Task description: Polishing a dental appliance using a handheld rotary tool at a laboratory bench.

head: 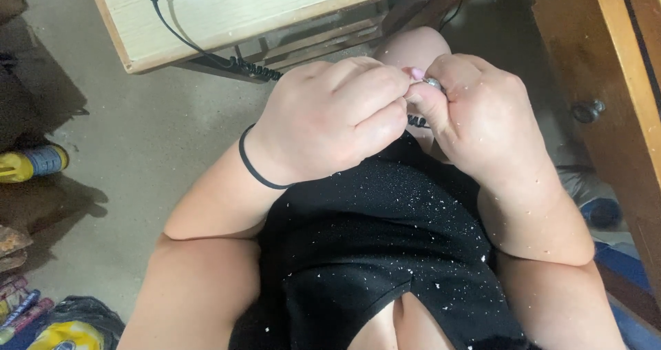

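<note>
Both hands (406, 112) pinch small metal piece (432, 83); axis hidden.

my arms are bare, no sleeves. a thin black hair tie (256, 173) circles my left wrist. i wear a black dress (372, 253), dusted all over with tiny white specks. one fingernail (416, 73) is painted pale pink. my hands carry no rings.
</note>
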